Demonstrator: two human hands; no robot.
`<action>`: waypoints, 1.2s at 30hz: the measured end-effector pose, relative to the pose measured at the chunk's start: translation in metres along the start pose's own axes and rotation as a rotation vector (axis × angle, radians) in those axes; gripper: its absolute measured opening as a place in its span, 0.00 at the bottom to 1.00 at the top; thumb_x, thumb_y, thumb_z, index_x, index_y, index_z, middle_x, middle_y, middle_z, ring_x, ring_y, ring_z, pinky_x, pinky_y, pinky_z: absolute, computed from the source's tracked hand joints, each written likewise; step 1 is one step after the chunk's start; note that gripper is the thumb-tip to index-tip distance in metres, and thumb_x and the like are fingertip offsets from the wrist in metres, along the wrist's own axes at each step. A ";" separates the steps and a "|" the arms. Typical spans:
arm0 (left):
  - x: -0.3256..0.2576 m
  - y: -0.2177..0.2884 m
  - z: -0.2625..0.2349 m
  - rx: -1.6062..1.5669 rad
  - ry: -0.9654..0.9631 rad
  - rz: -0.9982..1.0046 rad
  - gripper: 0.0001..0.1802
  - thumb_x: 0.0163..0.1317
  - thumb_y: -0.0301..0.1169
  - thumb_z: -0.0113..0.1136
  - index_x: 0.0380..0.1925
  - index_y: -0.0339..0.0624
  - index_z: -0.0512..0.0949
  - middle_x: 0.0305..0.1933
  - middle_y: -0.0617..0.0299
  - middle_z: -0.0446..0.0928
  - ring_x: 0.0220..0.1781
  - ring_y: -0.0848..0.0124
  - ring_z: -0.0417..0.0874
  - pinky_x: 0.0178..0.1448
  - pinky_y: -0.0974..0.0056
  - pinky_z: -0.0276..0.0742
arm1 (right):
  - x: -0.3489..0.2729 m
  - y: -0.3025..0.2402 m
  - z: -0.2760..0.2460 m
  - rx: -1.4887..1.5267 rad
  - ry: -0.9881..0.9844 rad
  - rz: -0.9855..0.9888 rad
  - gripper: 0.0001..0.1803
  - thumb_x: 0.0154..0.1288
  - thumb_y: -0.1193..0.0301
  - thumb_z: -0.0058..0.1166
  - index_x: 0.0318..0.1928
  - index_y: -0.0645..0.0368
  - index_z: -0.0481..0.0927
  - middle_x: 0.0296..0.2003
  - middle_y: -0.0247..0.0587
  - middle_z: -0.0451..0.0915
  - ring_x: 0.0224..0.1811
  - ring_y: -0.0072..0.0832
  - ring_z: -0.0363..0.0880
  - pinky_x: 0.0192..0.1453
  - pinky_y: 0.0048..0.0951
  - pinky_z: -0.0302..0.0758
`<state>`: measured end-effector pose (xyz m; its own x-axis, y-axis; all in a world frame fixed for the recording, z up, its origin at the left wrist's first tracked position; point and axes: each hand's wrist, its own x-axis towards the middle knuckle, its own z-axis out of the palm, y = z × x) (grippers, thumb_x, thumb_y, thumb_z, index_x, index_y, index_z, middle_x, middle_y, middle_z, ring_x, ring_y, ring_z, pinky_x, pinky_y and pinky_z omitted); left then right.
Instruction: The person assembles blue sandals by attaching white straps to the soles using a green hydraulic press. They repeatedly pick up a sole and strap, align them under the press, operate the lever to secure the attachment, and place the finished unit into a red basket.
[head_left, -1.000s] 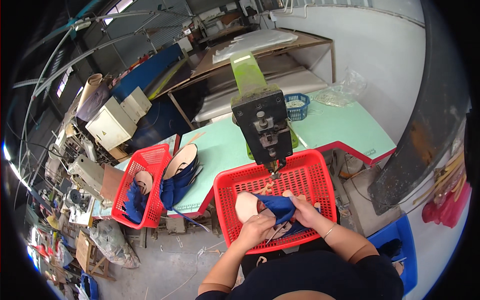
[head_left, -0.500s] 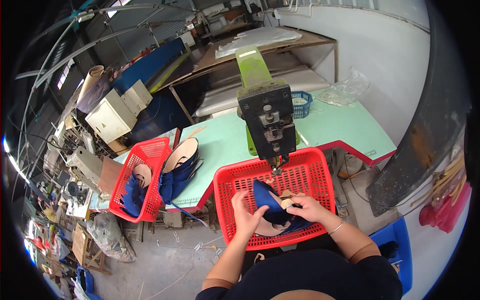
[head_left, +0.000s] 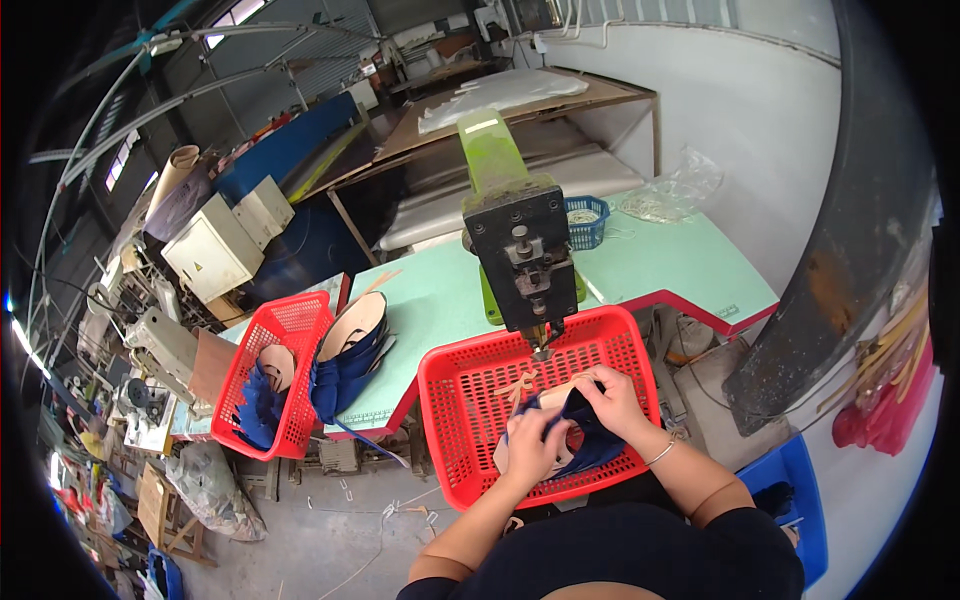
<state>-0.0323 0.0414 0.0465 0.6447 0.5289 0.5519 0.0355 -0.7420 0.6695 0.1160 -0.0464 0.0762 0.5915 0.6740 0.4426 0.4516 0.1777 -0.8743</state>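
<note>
Over the near part of a red plastic basket (head_left: 440, 400) I hold a blue fabric piece with beige lining, which looks like a shoe upper (head_left: 579, 412). My right hand (head_left: 614, 404) pinches its top edge at the right, fingers closed. My left hand (head_left: 531, 446) is closed on its left side; the fingers are slightly blurred and partly cover the piece. More blue and beige pieces (head_left: 598, 452) lie beneath in the basket. Just beyond my hands is the black head of a green machine (head_left: 520, 255), its tip above the basket. Thin beige strips (head_left: 518, 386) rest on the basket floor.
On the left, a second red basket (head_left: 300, 312) holds blue pieces, with a stack of blue and beige pieces (head_left: 350, 340) beside it on the green tabletop (head_left: 425, 285). A small blue basket (head_left: 588, 232) stands behind the machine. A dark pillar (head_left: 800, 330) rises at right.
My left hand has gone from spread fingers at the left to gripping the blue piece. My right hand has moved slightly up, and the piece has been turned.
</note>
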 end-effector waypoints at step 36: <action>0.051 0.026 -0.036 -0.720 -0.324 -0.471 0.11 0.58 0.27 0.60 0.40 0.36 0.78 0.37 0.63 0.78 0.35 0.79 0.76 0.41 0.73 0.73 | 0.019 -0.031 -0.030 0.638 -0.082 0.246 0.07 0.63 0.72 0.52 0.38 0.63 0.77 0.32 0.33 0.79 0.34 0.18 0.76 0.40 0.22 0.73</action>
<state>-0.0255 0.0638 0.1098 0.8706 0.4895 0.0499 -0.0651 0.0141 0.9978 0.1334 -0.0610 0.1174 0.5626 0.7965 0.2217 -0.1858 0.3831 -0.9048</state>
